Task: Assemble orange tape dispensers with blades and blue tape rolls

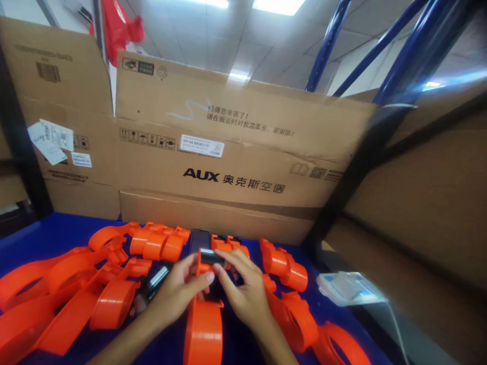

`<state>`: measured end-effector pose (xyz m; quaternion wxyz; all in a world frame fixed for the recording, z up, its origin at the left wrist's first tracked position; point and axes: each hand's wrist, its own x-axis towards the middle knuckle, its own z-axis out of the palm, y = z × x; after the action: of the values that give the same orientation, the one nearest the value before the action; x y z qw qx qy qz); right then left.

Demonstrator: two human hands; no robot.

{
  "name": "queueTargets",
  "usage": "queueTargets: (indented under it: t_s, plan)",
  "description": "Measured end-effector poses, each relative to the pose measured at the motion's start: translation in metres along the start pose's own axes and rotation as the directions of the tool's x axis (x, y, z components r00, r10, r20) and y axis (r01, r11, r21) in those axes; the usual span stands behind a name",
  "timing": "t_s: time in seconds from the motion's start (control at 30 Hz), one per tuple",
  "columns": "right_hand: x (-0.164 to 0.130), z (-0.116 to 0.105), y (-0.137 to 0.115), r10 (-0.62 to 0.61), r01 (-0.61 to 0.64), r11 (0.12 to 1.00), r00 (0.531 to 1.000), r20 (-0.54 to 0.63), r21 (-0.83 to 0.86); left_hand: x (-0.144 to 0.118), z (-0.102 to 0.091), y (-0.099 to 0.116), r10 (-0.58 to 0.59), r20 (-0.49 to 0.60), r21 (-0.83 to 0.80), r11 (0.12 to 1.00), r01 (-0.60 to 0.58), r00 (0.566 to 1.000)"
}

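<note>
My left hand (184, 284) is closed on an orange plastic tape dispenser body (203, 332), whose wide curved ring hangs below the fingers. At its upper end, a black cylindrical part (211, 256) with a pale stripe lies across the orange frame. The fingers of my right hand (243, 284) pinch this black part from the right, and its thumb is near the left thumb. Where the two pieces meet is partly hidden by the fingers. Another black part with a silvery face (157, 279) lies left of my left wrist.
Several orange dispenser bodies (112, 304) lie on the blue table (152, 350) to the left, with more (294, 274) behind and to the right. A dark phone-like object (200, 241) lies at the back. Cardboard (243, 152) stands behind; a clear plastic box (350, 288) sits right.
</note>
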<state>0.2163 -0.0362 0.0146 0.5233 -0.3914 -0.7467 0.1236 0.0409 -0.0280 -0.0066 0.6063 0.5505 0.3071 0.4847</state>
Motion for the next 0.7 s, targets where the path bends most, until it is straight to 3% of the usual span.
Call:
queueTargets:
  t_s: [0.17, 0.23, 0.3, 0.37, 0.5, 0.7]
  plan:
    - [0.003, -0.003, 0.002, -0.022, 0.01, 0.996, 0.991, 0.133, 0.087, -0.001, -0.001, -0.003, -0.031, -0.06, -0.031, 0.999, 0.029, 0.998]
    - [0.004, -0.007, 0.004, 0.04, -0.051, 0.995, 0.99, 0.135, 0.084, 0.001, -0.004, -0.004, -0.043, -0.073, -0.039, 0.998, 0.04, 0.996]
    - [0.005, -0.012, 0.008, 0.139, -0.137, 0.99, 0.978, 0.153, -0.02, 0.003, -0.007, -0.003, -0.044, -0.098, -0.041, 0.998, 0.041, 0.994]
    - [0.005, -0.019, 0.01, 0.252, -0.191, 0.949, 0.938, 0.239, -0.252, 0.005, -0.009, -0.002, -0.041, -0.131, -0.038, 0.999, 0.036, 0.99]
    - [0.001, -0.029, 0.008, 0.478, -0.139, 0.721, 0.81, 0.341, -0.679, 0.007, -0.011, -0.002, -0.044, -0.168, -0.033, 0.999, 0.039, 0.985]
    - [0.002, -0.029, -0.001, 0.631, -0.127, 0.572, 0.7, 0.336, -0.81, 0.006, -0.014, -0.005, -0.035, -0.142, -0.025, 0.999, 0.032, 0.989]
